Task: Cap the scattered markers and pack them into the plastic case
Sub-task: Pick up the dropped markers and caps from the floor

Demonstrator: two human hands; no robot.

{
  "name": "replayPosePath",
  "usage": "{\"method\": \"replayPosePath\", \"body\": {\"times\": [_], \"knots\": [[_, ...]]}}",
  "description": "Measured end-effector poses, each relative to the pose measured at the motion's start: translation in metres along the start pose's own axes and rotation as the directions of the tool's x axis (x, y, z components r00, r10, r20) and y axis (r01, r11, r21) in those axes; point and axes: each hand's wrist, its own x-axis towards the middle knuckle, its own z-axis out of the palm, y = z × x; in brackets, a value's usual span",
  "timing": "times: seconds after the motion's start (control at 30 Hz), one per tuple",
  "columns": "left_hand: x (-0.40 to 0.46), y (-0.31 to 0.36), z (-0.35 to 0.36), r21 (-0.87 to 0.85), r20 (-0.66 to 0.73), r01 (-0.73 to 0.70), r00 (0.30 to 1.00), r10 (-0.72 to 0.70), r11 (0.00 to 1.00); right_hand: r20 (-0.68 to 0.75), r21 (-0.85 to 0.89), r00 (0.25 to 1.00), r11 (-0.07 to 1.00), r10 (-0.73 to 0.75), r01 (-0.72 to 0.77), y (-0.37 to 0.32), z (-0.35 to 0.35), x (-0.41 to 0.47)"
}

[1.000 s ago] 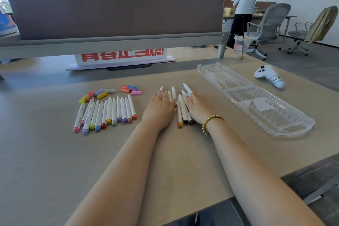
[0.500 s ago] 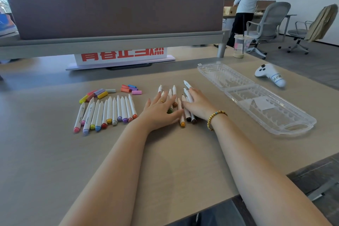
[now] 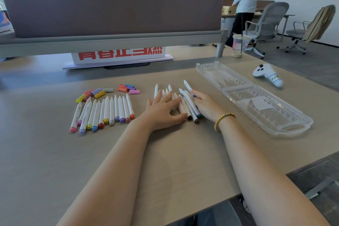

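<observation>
Several white markers with coloured ends (image 3: 110, 111) lie side by side at the left of the desk. Behind them lie loose coloured caps (image 3: 95, 93) and a second cluster of caps (image 3: 128, 88). A second bunch of white markers (image 3: 189, 105) lies in the middle. My left hand (image 3: 163, 110) rests flat on this bunch, fingers spread and pointing right. My right hand (image 3: 206, 104) lies against the bunch's right side, fingertips touching the markers. The clear plastic case (image 3: 280, 126) lies open and flat at the right.
A white game controller (image 3: 268, 77) lies behind the case. A drink cup (image 3: 238, 46) stands at the desk's far right corner. A white sign with red characters (image 3: 119, 55) sits under the grey divider. Office chairs and a standing person (image 3: 245, 3) are beyond.
My left hand has turned and slid right across the middle bunch of markers, its fingers now pointing right. My right hand has shifted slightly right along the bunch.
</observation>
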Motion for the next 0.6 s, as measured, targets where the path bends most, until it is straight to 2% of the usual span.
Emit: {"method": "replayPosePath", "body": {"times": [0.17, 0.27, 0.43, 0.5, 0.6], "knots": [[0.005, 0.000, 0.004, 0.028, -0.031, 0.007, 0.999, -0.006, 1.000, 0.093, -0.163, 0.984, 0.972, -0.155, 0.168, 0.006, 0.002, -0.008], [0.003, -0.002, 0.004, 0.042, -0.045, 0.016, 0.999, -0.014, 0.999, 0.102, -0.332, 0.986, 0.930, -0.134, 0.161, 0.007, 0.011, 0.003], [-0.003, -0.003, 0.000, 0.057, -0.089, 0.078, 0.993, -0.073, 0.995, 0.021, -0.375, 0.985, 0.912, -0.171, 0.167, 0.003, 0.018, 0.011], [-0.005, -0.003, -0.001, 0.033, -0.066, 0.098, 0.993, -0.095, 0.995, -0.044, -0.386, 0.981, 0.909, -0.191, 0.159, 0.004, 0.014, 0.014], [-0.005, -0.002, -0.003, 0.019, -0.016, 0.103, 0.995, -0.102, 0.995, -0.110, -0.383, 0.987, 0.921, -0.121, 0.070, 0.008, 0.004, 0.023]]}}
